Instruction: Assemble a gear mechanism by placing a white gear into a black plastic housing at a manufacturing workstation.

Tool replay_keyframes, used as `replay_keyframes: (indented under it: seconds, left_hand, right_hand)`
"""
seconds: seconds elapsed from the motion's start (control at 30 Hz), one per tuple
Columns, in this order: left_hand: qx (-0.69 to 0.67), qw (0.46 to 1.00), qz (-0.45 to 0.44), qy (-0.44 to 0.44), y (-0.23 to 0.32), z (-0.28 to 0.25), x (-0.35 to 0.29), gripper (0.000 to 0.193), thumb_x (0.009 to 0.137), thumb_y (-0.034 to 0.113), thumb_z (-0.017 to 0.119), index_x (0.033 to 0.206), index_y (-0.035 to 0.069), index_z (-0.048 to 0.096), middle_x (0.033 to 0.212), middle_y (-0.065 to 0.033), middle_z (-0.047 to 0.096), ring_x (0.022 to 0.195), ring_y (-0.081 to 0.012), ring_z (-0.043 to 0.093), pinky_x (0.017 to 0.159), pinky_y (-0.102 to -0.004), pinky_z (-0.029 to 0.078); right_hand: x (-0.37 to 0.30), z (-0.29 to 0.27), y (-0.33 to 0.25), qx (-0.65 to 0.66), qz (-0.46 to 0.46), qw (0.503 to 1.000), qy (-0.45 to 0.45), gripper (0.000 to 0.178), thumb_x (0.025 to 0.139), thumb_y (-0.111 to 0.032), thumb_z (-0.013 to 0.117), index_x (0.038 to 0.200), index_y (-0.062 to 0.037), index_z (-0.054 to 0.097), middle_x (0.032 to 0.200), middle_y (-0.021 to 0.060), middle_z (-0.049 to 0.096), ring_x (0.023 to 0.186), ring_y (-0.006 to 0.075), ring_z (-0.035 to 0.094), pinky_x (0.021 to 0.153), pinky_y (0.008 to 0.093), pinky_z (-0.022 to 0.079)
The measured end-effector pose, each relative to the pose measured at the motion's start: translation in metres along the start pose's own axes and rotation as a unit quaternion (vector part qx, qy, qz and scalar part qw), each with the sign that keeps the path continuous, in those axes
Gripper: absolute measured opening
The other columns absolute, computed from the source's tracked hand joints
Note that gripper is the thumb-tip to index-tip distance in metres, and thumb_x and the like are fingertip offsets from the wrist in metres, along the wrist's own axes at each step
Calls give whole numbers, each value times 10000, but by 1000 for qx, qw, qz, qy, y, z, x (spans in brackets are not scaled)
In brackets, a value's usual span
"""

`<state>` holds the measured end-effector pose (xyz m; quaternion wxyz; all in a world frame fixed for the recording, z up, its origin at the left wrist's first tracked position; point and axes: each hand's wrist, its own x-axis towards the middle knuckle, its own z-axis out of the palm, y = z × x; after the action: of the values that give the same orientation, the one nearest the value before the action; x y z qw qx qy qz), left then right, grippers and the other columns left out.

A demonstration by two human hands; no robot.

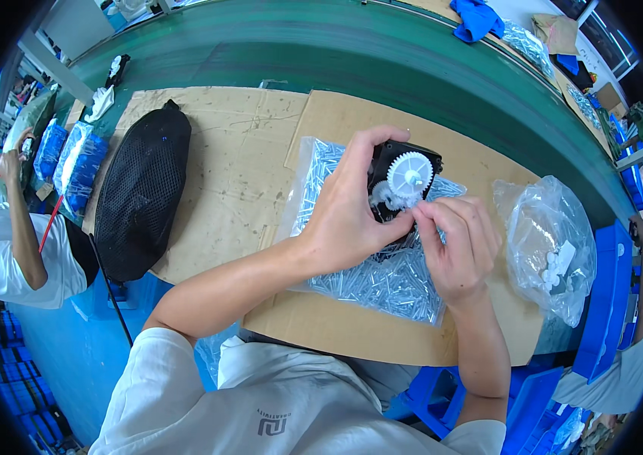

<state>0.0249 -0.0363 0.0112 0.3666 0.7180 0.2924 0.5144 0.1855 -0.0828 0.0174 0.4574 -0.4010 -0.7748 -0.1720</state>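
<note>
My left hand (pixel 352 201) is closed round a black plastic gear housing (pixel 386 155), holding it up over a clear bag of metal pins (pixel 374 284). A large white gear (pixel 410 174) sits in the housing's face, with smaller whitish gears (pixel 388 197) below it. My right hand (pixel 458 243) is at the housing's lower right edge. Its thumb and forefinger are pinched together close to the small gears, touching or nearly touching my left thumb. Whatever lies between those fingertips is too small to make out.
Cardboard sheets (pixel 223 167) cover the work surface. A black mesh bag (pixel 143 189) lies left, a clear bag with white parts (pixel 553 243) right. Beyond runs a green conveyor belt (pixel 306 53). Blue bins (pixel 606 296) stand at the right. A co-worker (pixel 25 243) is at the far left.
</note>
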Motion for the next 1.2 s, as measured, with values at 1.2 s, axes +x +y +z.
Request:
replay_keyframes:
  seconds: [1.2]
  left_hand:
    - [-70, 993, 52, -77, -6, -8, -1, 695, 689, -29, 703, 1280, 45, 344, 1230, -145, 444, 1126, -278, 511, 986, -368, 435]
  right_hand:
    - [-16, -2, 1, 324, 283, 901, -59, 743, 746, 60, 649, 1427, 16, 355, 1240, 175, 585, 1037, 257, 630, 894, 308, 516]
